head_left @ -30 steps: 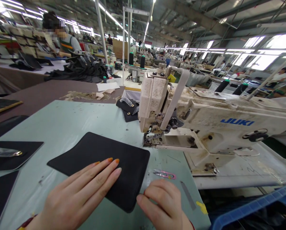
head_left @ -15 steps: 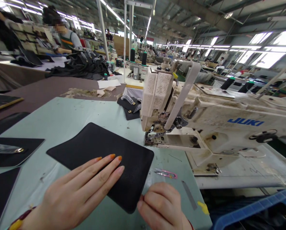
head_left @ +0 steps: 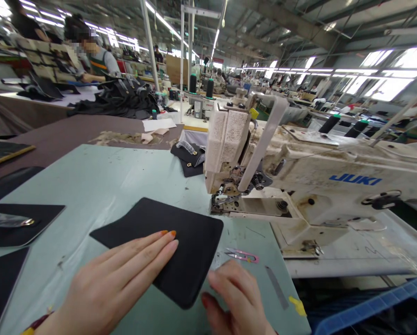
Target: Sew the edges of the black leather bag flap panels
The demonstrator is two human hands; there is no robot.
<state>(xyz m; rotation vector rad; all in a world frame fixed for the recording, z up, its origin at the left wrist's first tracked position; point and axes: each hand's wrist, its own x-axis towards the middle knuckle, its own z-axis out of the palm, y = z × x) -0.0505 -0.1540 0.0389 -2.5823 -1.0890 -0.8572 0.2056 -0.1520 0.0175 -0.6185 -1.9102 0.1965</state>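
Note:
A flat black leather-like panel (head_left: 191,242) with rounded corners lies on the pale green tabletop (head_left: 100,172). My left hand (head_left: 121,274) rests on top of it, its fingers stretched out flat and close together. Just off the panel's lower right edge is my right hand (head_left: 236,298). Its thumb and forefinger are parted, with nothing visible between them; the other fingers curl inward. Pink-handled thread snips (head_left: 242,255) lie beyond my right hand, and a thin grey metal strip (head_left: 277,287) is to its right.
A white JUKI sewing machine (head_left: 299,163) stands at the right, its needle area just beyond the panel. More black panels (head_left: 37,214) lie at the left. Black pieces with gold fittings (head_left: 189,158) sit behind. A blue crate (head_left: 372,307) is at lower right.
The panel's far left part has drawn in toward me and to the right, and it looks shorter. My right thumb and forefinger, pinched together at its edge before, have come apart.

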